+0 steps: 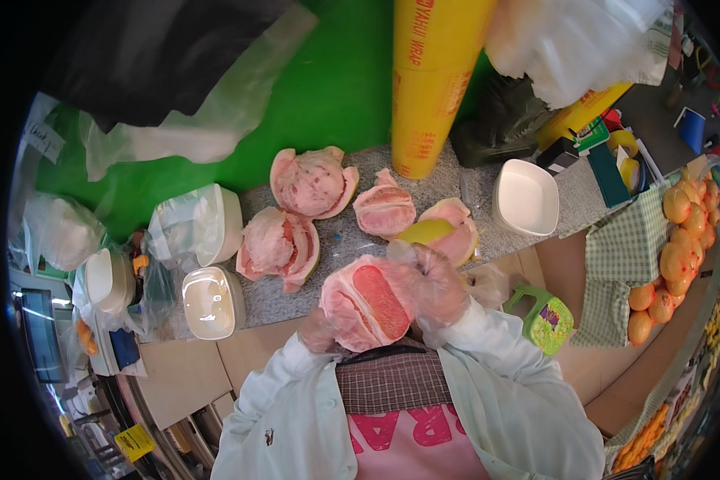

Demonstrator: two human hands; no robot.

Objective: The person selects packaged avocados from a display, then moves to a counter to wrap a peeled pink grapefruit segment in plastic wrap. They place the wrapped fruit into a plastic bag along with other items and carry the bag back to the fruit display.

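Observation:
Close to my body, a peeled pink pomelo (366,303) is held between both hands, its red flesh exposed on one side. My left hand (319,331) grips its left side. My right hand (437,282), in a clear plastic glove, is at its upper right, fingers bent against the pith. Beyond it on the speckled counter lie a pomelo half in opened rind (279,246), another in its rind (313,182), a smaller peeled pomelo piece (385,209) and loose pomelo rind (456,231).
White plastic tubs (213,303) stand at the left, and another tub (525,198) at the right. Tall yellow wrap rolls (426,90) rise behind. A green plastic stool (546,324) stands below the counter's edge. Netted oranges (675,258) lie at the far right.

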